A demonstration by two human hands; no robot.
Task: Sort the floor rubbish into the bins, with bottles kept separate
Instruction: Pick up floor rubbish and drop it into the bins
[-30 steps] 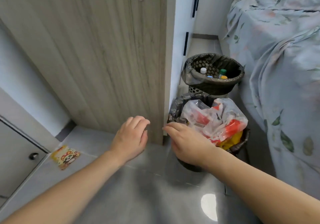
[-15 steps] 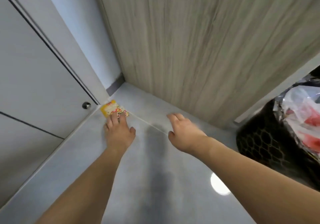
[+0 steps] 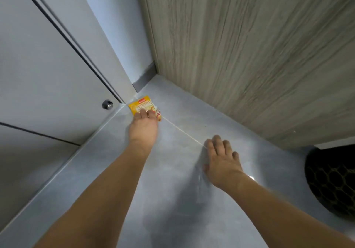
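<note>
A small yellow snack packet (image 3: 141, 103) lies flat on the grey floor in the corner by the door. My left hand (image 3: 143, 126) reaches onto it, fingertips resting on its near edge; I cannot see a closed grip. Lower right of it, my right hand (image 3: 221, 159) hovers just above the floor, fingers spread, holding nothing. Only the curved side of one black mesh bin (image 3: 332, 182) shows at the right edge; its contents are out of view.
A wood-grain cabinet side (image 3: 249, 55) stands along the back right. A pale door (image 3: 48, 65) with a round metal stopper (image 3: 107, 104) runs along the left. Grey floor tiles (image 3: 172, 199) stretch under my arms.
My view swung left from the bins to the corner. My left hand reached out to the packet and now lies on it. My right hand dropped closer to the floor.
</note>
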